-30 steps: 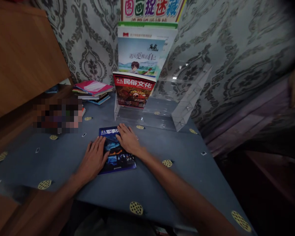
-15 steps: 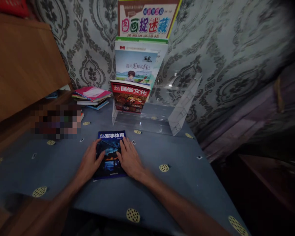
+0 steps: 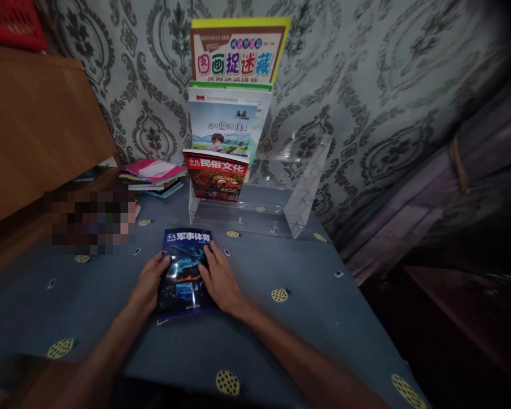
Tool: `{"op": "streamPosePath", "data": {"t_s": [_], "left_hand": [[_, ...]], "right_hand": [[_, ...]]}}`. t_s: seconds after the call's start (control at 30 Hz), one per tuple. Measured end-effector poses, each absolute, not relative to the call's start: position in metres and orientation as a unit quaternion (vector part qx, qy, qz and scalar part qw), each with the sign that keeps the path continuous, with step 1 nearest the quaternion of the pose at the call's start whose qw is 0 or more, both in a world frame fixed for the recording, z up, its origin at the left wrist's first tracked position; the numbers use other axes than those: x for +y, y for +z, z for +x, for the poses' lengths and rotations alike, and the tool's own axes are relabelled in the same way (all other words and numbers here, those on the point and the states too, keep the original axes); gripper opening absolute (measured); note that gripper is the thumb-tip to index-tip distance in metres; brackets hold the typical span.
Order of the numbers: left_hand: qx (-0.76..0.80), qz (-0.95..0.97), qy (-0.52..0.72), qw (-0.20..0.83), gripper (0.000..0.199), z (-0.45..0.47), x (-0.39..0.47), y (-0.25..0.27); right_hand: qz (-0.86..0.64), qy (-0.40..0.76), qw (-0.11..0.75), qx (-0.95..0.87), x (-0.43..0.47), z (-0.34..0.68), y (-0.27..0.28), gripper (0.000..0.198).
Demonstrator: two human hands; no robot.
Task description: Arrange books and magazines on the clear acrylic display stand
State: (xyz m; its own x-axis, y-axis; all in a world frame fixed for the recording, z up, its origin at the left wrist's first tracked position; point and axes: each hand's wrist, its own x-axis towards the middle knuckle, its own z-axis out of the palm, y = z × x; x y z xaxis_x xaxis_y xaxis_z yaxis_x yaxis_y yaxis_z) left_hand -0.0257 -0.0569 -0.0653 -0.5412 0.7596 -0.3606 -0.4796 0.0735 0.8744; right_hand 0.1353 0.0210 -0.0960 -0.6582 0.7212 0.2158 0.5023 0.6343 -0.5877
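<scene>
A dark blue book (image 3: 187,289) with Chinese lettering and a night-scene cover lies in front of me, its left side looking slightly raised. My left hand (image 3: 150,281) is closed on its left edge, the thumb on the cover and the fingers hidden beneath. My right hand (image 3: 221,278) rests along the right edge with fingers stretched out and the thumb on the cover. Behind the book stands a clear acrylic rack (image 3: 298,218). It holds a red book (image 3: 217,184) in front, a pale blue-white book (image 3: 225,128) behind it, and a yellow-edged book (image 3: 238,57) at the back.
A stack of books (image 3: 153,173) with a pink one on top sits at the back left, by a wooden cabinet (image 3: 38,113). Left of me is a pixelated patch. The blue tablecloth (image 3: 306,335) has pineapple prints. A curtain (image 3: 409,199) hangs at the right.
My left hand has gone from lying on the book's left side to gripping that edge, which has come up a little. My right hand stays on the right side. The camera view has shifted slightly.
</scene>
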Motion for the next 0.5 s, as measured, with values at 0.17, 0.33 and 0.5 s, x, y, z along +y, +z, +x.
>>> {"op": "streamPosePath", "data": {"t_s": [0.17, 0.33, 0.5], "left_hand": [[0.56, 0.112, 0.672, 0.472, 0.033, -0.026, -0.059, -0.06], [0.56, 0.178, 0.683, 0.434, 0.05, -0.027, -0.057, -0.061], [0.545, 0.365, 0.663, 0.36, 0.068, -0.03, -0.053, -0.04]], "right_hand": [[-0.37, 0.325, 0.322, -0.809, 0.031, 0.138, -0.107, 0.066], [-0.275, 0.484, 0.378, -0.74, 0.04, 0.137, -0.095, 0.036], [-0.247, 0.448, 0.457, -0.728, 0.033, 0.141, -0.057, 0.025]]}}
